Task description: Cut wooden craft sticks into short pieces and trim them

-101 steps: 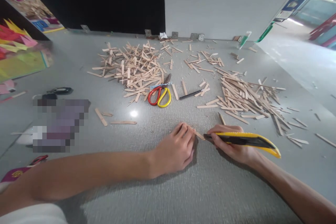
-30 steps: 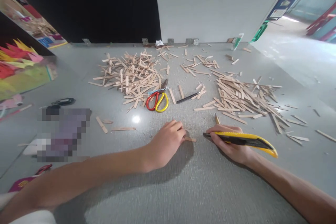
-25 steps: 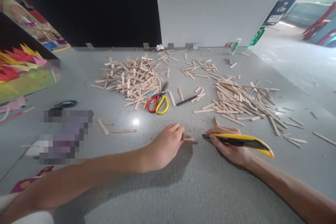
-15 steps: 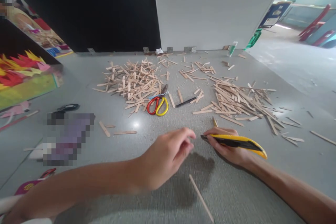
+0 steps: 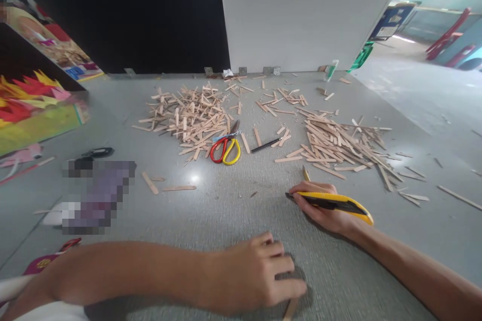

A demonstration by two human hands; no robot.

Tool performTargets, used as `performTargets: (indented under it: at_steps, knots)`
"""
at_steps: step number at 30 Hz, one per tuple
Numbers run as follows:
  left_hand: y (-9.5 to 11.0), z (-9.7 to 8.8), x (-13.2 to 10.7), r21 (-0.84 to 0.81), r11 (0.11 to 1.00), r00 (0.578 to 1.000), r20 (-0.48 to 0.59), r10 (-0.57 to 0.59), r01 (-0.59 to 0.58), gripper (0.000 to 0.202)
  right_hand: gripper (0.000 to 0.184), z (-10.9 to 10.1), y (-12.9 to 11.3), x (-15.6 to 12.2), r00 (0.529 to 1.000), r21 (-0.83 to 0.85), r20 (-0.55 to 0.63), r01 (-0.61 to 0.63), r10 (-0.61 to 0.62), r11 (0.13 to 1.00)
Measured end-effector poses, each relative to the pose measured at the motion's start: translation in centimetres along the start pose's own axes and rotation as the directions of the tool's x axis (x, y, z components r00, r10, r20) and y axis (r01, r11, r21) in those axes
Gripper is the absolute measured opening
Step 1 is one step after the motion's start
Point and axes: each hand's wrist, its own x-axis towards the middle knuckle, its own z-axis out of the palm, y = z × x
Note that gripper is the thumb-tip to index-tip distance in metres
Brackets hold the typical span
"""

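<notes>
My left hand (image 5: pixel 259 271) is low on the grey surface, palm down with its fingers apart. Its fingertips reach over a thin wooden craft stick (image 5: pixel 289 311), whose upper part they hide; whether they grip it I cannot tell. In my right hand (image 5: pixel 326 215) is a yellow and black utility knife (image 5: pixel 339 201), its dark tip pointing left. A short stick end (image 5: pixel 306 173) shows just beyond the right fingers. Ahead lie scissors (image 5: pixel 226 150) with one red and one yellow handle, and a black pen (image 5: pixel 266 145).
Craft sticks lie in a left pile (image 5: pixel 203 115) and a right pile (image 5: pixel 327 138), with loose pieces around. A black and white board (image 5: pixel 309 20) stands behind. At left are a box with red and yellow paper (image 5: pixel 41 133) and a blurred purple item (image 5: pixel 103 193).
My left hand has moved down toward me, its fingers spreading over the stick on the surface. My right hand stays nearly in place with the utility knife.
</notes>
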Motion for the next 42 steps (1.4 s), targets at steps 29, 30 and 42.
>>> performTargets:
  at_steps: [29,30,42]
  knots:
    - [-8.9,0.3,0.7,0.252,0.966,0.997,-0.071,-0.037,0.053,0.019,0.035,-0.8,0.4,0.5,0.945,0.161,0.208,-0.287,0.252,0.944]
    - [-8.9,0.4,0.7,0.246,0.968,0.996,-0.085,-0.035,0.055,0.019,0.034,-0.8,0.4,0.7,0.948,0.155,0.211,-0.275,0.240,0.949]
    - [-7.6,0.2,0.7,0.458,0.886,0.987,-0.162,-0.004,0.079,0.019,0.031,-0.6,0.3,0.6,0.956,0.078,0.211,-0.223,0.203,0.972]
